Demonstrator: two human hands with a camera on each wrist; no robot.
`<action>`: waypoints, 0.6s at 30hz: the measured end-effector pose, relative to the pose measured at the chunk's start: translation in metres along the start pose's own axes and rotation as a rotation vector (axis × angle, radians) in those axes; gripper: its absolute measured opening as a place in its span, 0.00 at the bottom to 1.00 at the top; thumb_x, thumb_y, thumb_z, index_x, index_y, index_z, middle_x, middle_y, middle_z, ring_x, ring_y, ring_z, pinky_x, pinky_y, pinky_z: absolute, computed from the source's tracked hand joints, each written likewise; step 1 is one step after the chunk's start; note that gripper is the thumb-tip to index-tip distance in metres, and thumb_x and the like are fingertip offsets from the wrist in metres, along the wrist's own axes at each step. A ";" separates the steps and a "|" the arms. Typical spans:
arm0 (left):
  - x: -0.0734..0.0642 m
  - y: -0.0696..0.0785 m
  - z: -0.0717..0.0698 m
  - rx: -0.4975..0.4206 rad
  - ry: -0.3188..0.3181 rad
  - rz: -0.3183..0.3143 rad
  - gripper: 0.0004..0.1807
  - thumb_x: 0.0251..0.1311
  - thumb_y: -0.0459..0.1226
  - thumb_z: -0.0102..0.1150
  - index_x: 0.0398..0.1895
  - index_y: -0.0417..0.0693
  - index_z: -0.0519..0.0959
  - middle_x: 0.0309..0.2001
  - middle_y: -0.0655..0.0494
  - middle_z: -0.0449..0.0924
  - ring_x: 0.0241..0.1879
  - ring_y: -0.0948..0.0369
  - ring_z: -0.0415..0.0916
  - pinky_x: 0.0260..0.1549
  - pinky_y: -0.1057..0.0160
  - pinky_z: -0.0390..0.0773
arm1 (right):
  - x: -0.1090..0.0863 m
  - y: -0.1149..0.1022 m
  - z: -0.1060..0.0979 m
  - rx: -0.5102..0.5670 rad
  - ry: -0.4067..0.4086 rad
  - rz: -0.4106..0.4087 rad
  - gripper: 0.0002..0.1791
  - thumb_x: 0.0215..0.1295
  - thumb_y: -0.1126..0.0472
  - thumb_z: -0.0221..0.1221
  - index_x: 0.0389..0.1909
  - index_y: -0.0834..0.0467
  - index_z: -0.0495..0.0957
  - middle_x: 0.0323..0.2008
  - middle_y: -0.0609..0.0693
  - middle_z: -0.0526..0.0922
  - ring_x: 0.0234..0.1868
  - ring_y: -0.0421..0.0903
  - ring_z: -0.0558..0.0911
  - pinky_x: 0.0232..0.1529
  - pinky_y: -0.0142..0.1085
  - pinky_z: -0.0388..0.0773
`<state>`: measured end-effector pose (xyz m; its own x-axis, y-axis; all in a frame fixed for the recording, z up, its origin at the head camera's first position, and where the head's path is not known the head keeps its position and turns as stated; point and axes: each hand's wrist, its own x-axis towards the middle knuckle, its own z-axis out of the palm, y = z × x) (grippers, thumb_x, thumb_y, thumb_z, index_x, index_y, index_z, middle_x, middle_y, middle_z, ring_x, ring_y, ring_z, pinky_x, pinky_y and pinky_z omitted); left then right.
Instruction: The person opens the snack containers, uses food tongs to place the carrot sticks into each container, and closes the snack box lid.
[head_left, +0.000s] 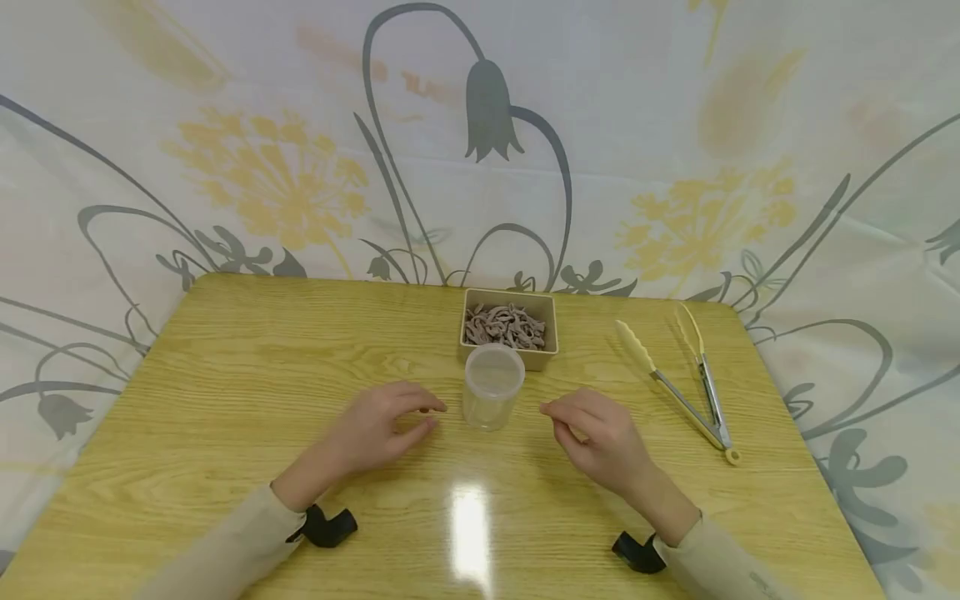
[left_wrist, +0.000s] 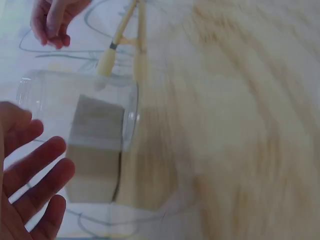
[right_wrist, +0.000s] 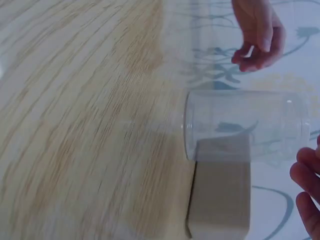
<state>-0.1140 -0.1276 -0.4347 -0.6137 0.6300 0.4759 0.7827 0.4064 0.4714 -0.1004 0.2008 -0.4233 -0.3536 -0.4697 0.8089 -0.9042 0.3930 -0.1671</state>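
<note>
A clear lidded jar (head_left: 492, 392) stands upright on the table, in front of a beige box (head_left: 544, 359) filled with greyish-brown strips (head_left: 506, 325). My left hand (head_left: 382, 425) hovers just left of the jar, fingers loosely bent and apart from it. On the jar's other side is my right hand (head_left: 600, 437), its fingers relaxed and holding nothing. Both wrist views show the see-through jar (left_wrist: 80, 110) with the box (right_wrist: 220, 190) behind it. Nothing can be made out inside the jar.
Tongs (head_left: 705, 408) with cream tips and metal arms lie spread on the right of the wooden table (head_left: 247, 375). A flower-patterned cloth (head_left: 300, 108) hangs behind the table's far edge. Black wrist mounts (head_left: 330, 528) stick out near both sleeves.
</note>
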 end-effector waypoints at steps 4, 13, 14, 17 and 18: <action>-0.001 0.001 0.016 -0.263 0.051 -0.231 0.10 0.64 0.33 0.63 0.47 0.42 0.84 0.44 0.57 0.86 0.40 0.62 0.82 0.39 0.58 0.83 | 0.001 0.001 0.012 0.004 0.051 0.081 0.13 0.71 0.66 0.52 0.37 0.63 0.86 0.36 0.54 0.87 0.34 0.50 0.85 0.34 0.36 0.83; 0.006 0.007 0.042 -0.538 0.147 -0.538 0.29 0.59 0.33 0.69 0.64 0.43 0.74 0.60 0.48 0.76 0.57 0.48 0.74 0.54 0.44 0.76 | 0.003 0.000 0.031 0.114 0.057 0.371 0.19 0.56 0.73 0.64 0.51 0.65 0.82 0.53 0.59 0.82 0.53 0.57 0.81 0.59 0.31 0.74; 0.007 0.007 0.044 -0.559 0.152 -0.552 0.31 0.58 0.33 0.70 0.65 0.43 0.73 0.62 0.47 0.75 0.59 0.47 0.72 0.55 0.43 0.75 | 0.004 -0.001 0.032 0.133 0.054 0.401 0.22 0.54 0.73 0.65 0.53 0.65 0.81 0.55 0.59 0.81 0.55 0.57 0.80 0.59 0.32 0.74; 0.010 0.007 0.051 -0.587 0.160 -0.572 0.36 0.55 0.33 0.72 0.68 0.45 0.71 0.65 0.47 0.72 0.63 0.47 0.68 0.57 0.42 0.73 | 0.005 -0.003 0.036 0.196 0.045 0.478 0.27 0.52 0.74 0.66 0.56 0.65 0.78 0.60 0.60 0.77 0.60 0.58 0.76 0.58 0.41 0.77; 0.011 0.007 0.053 -0.590 0.160 -0.575 0.37 0.54 0.33 0.73 0.69 0.45 0.70 0.65 0.47 0.71 0.63 0.47 0.68 0.57 0.42 0.73 | 0.006 -0.004 0.038 0.223 0.041 0.501 0.28 0.52 0.74 0.66 0.57 0.66 0.78 0.61 0.61 0.75 0.61 0.58 0.75 0.58 0.43 0.77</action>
<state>-0.1097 -0.0828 -0.4653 -0.9429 0.3103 0.1213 0.1880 0.1950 0.9626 -0.1079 0.1667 -0.4394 -0.7481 -0.2355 0.6204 -0.6583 0.3811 -0.6491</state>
